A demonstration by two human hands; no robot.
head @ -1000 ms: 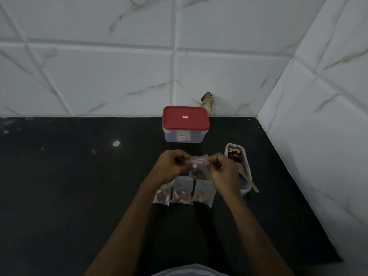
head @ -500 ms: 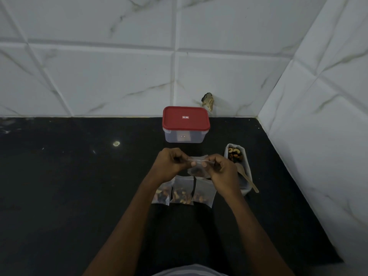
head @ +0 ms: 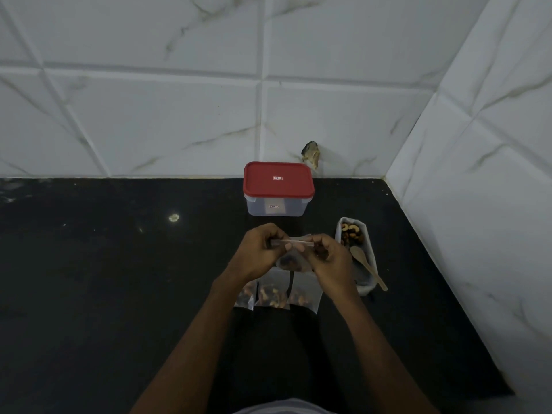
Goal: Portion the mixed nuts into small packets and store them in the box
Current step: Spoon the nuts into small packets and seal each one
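Head view: left grip [head: 257, 254] and right grip [head: 331, 263] each pinch 1 nut packet [head: 290, 260].

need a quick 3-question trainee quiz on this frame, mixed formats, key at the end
1. True or false: the red lid is off the box.
2. The wooden spoon rests: A) in the nut tray; B) on the box; C) inside the box.
3. How many filled packets lie on the counter by the left hand and right hand, not counting the held packet they pinch?
Key: 1 false; 2 A; 3 three.
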